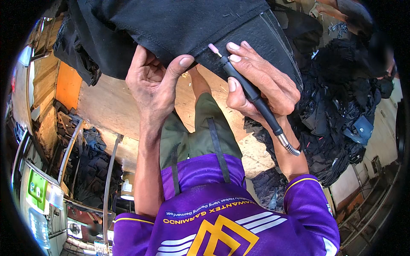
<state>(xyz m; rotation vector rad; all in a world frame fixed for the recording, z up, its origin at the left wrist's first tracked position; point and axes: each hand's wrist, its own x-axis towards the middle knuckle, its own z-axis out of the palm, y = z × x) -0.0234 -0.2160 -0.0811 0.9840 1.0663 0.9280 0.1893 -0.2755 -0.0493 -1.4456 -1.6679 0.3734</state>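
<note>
Black garment cloth [179, 21] with stitched seams spans the top of the view, some of it stretched over a flat dark panel at the right. My left hand [153, 83] grips the near edge of this cloth, thumb on top and the other fingers partly hidden beneath it. Held like a pen in my right hand [269, 83] is a black rotary grinder handpiece [247, 87] with a pink abrasive tip and a springy metal cable end. The tip is close to the cloth by a seam; whether it touches, I cannot tell.
A large heap of black cloth [320, 102] lies to the right. More dark cloth [92, 158] is piled at the left, behind a metal pole [112, 183]. What looks like another person's limb [335, 10] shows at the upper right. A clear plastic bottle [38, 226] stands lower left.
</note>
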